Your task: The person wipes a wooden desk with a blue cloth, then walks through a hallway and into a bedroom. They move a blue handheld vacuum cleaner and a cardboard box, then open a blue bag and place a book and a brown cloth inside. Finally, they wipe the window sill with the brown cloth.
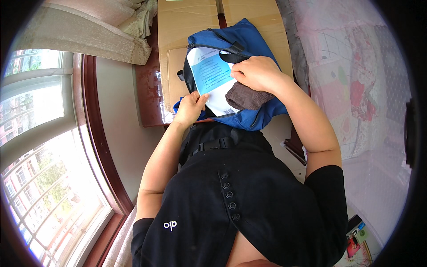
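A blue fabric bag (262,41) lies before me with its zipped mouth spread wide. Inside its opening is a printed booklet or sheet (211,75) in white and light blue, bearing writing. My left hand (191,107) pinches the lower left edge of the paper, thumb on top; whether it also grips the bag's rim is hidden. My right hand (262,73) is curled over the right side of the paper, beside a black strap handle (233,57). A brown textured cloth (248,96) hangs out from under that hand, in its grip. The bag's inner depth is covered by the paper.
Large cardboard boxes (186,23) lie under and behind the bag, on a dark red glossy table (146,83). A barred window (36,133) and a curtain (90,33) are at left. Sheer pink-white netting (373,133) hangs at right. A black strap with a buckle (217,143) lies at my waist.
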`<action>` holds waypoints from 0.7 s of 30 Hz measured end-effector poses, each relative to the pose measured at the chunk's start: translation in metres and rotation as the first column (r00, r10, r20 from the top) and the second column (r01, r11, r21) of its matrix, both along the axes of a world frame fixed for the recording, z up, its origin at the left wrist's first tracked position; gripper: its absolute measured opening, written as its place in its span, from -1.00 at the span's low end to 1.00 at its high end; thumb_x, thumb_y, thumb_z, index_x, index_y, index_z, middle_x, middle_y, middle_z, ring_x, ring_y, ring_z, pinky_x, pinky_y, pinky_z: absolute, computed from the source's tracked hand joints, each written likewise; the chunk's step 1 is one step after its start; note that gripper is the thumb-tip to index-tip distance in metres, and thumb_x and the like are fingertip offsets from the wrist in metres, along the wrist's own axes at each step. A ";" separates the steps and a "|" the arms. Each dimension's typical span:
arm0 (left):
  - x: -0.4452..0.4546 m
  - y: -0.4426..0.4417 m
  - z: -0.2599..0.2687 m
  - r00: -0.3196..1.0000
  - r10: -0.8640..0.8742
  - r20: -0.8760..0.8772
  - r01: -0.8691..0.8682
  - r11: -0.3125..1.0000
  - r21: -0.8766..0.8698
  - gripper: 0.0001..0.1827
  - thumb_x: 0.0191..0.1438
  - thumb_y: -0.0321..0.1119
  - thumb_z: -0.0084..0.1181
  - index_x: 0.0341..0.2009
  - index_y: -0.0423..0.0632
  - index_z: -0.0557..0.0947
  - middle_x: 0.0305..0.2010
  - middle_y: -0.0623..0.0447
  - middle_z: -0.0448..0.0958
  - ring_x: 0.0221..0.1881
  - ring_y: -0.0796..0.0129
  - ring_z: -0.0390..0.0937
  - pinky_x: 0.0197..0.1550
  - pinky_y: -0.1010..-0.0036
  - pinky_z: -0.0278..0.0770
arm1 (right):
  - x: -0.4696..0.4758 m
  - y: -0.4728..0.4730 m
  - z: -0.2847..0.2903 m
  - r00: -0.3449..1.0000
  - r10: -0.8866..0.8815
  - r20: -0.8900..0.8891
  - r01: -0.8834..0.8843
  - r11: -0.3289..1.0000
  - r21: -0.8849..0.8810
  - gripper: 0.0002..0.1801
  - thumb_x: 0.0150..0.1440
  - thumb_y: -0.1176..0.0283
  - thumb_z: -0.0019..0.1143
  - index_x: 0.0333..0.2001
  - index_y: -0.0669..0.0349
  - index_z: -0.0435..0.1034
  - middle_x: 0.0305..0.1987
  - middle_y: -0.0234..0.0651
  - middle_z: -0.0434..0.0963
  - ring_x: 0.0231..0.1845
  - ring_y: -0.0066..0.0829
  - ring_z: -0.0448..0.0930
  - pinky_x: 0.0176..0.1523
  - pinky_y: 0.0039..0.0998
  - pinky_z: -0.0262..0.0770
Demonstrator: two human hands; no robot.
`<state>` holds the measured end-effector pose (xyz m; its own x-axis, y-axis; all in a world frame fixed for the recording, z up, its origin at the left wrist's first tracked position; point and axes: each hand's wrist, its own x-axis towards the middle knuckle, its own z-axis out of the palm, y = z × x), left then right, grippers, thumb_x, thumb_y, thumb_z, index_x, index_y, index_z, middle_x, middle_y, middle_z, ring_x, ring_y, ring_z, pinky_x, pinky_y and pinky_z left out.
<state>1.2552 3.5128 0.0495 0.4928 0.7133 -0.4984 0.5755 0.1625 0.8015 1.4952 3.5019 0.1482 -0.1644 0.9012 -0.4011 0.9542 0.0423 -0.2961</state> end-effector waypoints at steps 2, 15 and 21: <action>0.001 0.000 0.002 1.000 0.001 0.001 -0.001 1.000 -0.002 -0.63 0.17 -0.13 -0.03 -0.37 -0.25 0.55 -0.64 0.09 0.41 -0.58 0.48 0.33 -0.48 0.51 0.32 | 0.000 0.000 -0.002 1.000 0.000 0.003 0.000 1.000 0.008 -0.71 0.13 0.18 -0.14 -0.30 0.03 0.51 -0.37 -0.24 0.58 -0.29 -0.16 0.57 -0.22 -0.23 0.46; 0.000 -0.001 0.001 1.000 -0.009 0.027 0.008 0.999 0.031 -0.59 0.17 -0.09 -0.01 -0.41 -0.24 0.56 -0.68 0.10 0.39 -0.61 0.50 0.32 -0.50 0.51 0.32 | -0.003 -0.002 -0.001 1.000 -0.006 -0.015 0.007 1.000 0.012 -0.72 0.12 0.17 -0.13 -0.32 0.00 0.51 -0.41 -0.26 0.57 -0.32 -0.18 0.57 -0.24 -0.25 0.46; 0.000 0.001 0.004 0.999 -0.010 0.037 0.009 1.000 0.009 -0.61 0.16 -0.10 -0.01 -0.41 -0.23 0.56 -0.67 0.10 0.40 -0.60 0.50 0.32 -0.49 0.52 0.32 | -0.005 -0.002 0.000 0.999 -0.013 -0.030 0.014 0.999 0.034 -0.73 0.09 0.21 -0.12 -0.40 0.04 0.53 -0.42 -0.23 0.58 -0.33 -0.19 0.58 -0.25 -0.23 0.49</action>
